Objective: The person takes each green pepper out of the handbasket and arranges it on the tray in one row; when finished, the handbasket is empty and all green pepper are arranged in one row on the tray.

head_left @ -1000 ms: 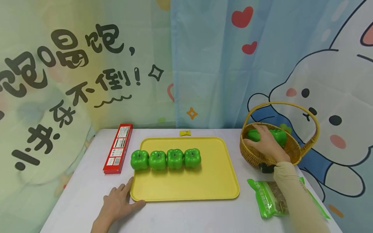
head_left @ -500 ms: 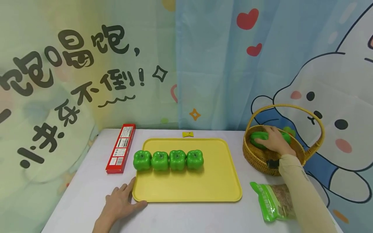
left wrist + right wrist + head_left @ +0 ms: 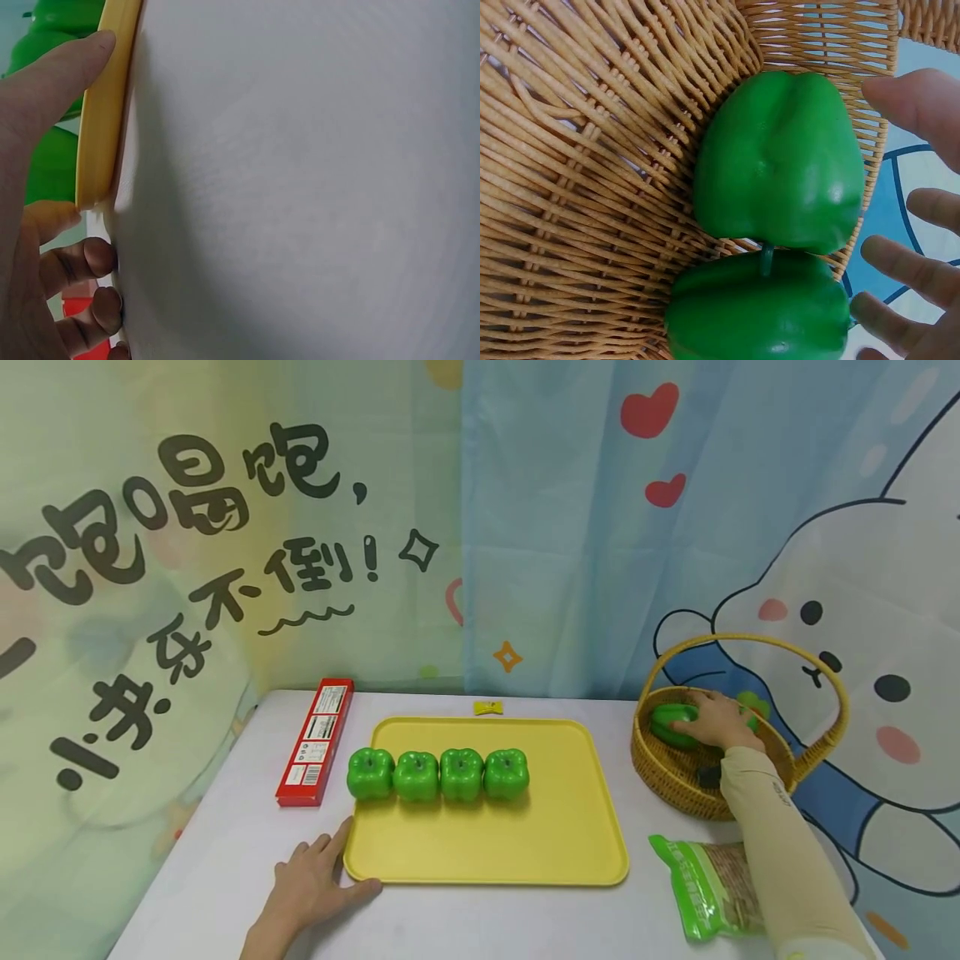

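The left hand (image 3: 309,883) lies loosely spread, touching the corner of the yellow tray (image 3: 483,847); beyond it stand four green peppers (image 3: 453,775). The right hand (image 3: 718,722), fingers parted, holding nothing, is over the basket (image 3: 675,783), near two peppers (image 3: 780,165).

Straight to a white tabletop (image 3: 450,922), carrying a yellow tray (image 3: 487,852) in the middle! Showing a long red box (image 3: 315,743) to its left, a small yellow packet (image 3: 488,707) just beyond the tray. Over on the right, holding up a wicker basket (image 3: 667,783) and, nearer, a green bag (image 3: 705,888), partly hidden.
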Tool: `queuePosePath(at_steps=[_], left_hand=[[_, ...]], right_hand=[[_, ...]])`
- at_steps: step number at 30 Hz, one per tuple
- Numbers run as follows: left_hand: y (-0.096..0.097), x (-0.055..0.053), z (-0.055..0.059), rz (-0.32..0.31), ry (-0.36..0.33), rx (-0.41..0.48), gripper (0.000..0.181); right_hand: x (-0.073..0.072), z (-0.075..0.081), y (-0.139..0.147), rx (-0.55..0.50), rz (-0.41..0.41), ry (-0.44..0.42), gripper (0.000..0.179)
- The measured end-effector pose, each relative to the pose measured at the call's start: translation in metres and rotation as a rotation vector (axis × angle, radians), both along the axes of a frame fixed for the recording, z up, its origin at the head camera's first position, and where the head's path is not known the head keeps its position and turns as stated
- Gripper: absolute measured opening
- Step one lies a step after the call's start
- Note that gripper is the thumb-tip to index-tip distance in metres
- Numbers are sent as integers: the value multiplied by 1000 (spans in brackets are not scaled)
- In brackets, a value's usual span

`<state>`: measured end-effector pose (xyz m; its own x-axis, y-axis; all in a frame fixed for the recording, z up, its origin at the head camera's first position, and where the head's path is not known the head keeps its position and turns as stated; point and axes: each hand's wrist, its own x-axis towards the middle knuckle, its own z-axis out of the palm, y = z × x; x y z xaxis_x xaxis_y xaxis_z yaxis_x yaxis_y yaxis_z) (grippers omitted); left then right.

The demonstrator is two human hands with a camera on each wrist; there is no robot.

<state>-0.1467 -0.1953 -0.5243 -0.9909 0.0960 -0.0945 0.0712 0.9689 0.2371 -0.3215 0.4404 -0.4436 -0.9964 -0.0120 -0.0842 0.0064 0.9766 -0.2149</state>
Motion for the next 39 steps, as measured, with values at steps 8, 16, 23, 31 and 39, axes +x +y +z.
queuePosePath(at_steps=[8,16,23,31,39], left_hand=[[1,1,1,2,-32,2,113],[2,3,1,-5,-27,-3,113],[3,3,3,-18,-10,-10,113],[2,0,3,-1,-35,-3,113],[1,-1,1,8,-30,-5,113]], right_hand=[[7,-6,6,2,-39,-42,83],[15,-12,12,50,-37,-48,85],[20,-18,15,51,-36,-15,80],[15,-9,10,-1,-3,15,81],[14,0,0,-42,52,89,82]])
